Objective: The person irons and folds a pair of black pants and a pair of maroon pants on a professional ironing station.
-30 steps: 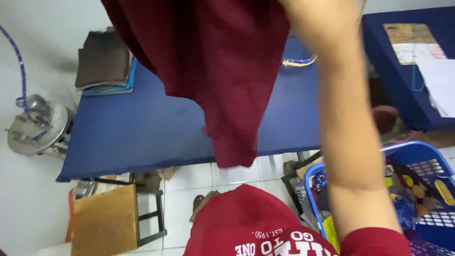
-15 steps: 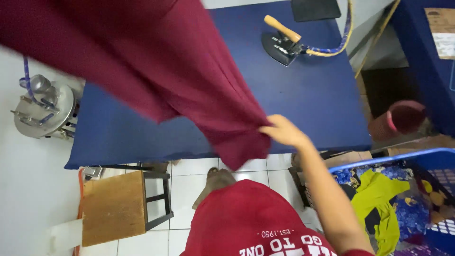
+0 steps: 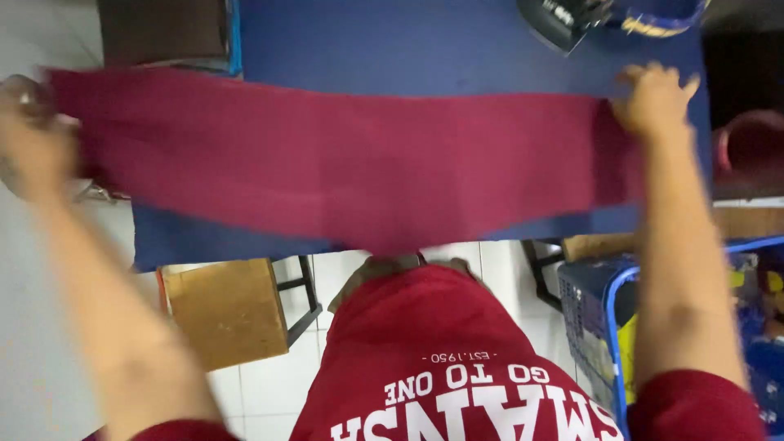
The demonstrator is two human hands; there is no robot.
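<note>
A maroon cloth (image 3: 351,163) is stretched flat and wide above a blue table (image 3: 457,49), spanning nearly the table's full width. Its upper edge runs straight from hand to hand; its lower edge sags in the middle and hangs past the table's near edge. The left hand (image 3: 33,135) is closed on the cloth's left end, out beyond the table's left edge; motion blur hides the fingers. The right hand (image 3: 653,98) pinches the right end, fingers curled over the top corner, just inside the table's right edge. The far strip of table above the cloth lies bare, save for an iron (image 3: 563,18) at the far right and a dark folded stack (image 3: 163,31) at the far left corner. A wooden stool (image 3: 233,306) stands under the near left edge. A blue basket (image 3: 608,327) of mixed clothes sits at the person's right, close beside the right forearm.
</note>
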